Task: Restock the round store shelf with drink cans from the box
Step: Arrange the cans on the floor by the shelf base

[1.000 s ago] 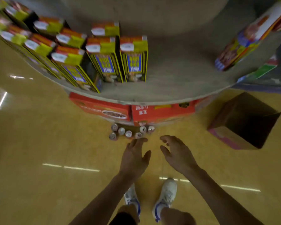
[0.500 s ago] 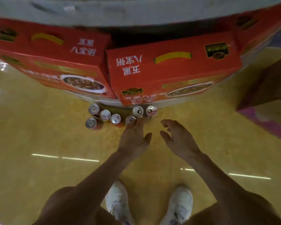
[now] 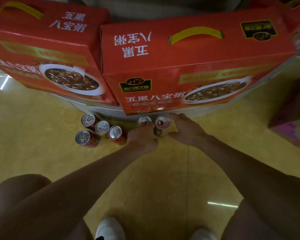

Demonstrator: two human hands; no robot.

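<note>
Down on the floor [image 3: 42, 153], the right hand [image 3: 187, 131] curls round a pink-topped can [image 3: 162, 122], fingers [image 3: 174, 117] at its 2 o'clock and thumb at 5. At its 9 o'clock, the left hand [image 3: 142, 138] bends over a second can [image 3: 143, 120]; whether it grips cannot be told.

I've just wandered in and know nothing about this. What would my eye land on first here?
Two big red cardboard boxes with yellow handles fill the top, side by side on the low shelf. Below them, silver-topped drink cans stand clustered on the yellow floor, and the left hand and right hand are at the two rightmost cans; whether they grip yet is unclear.
</note>
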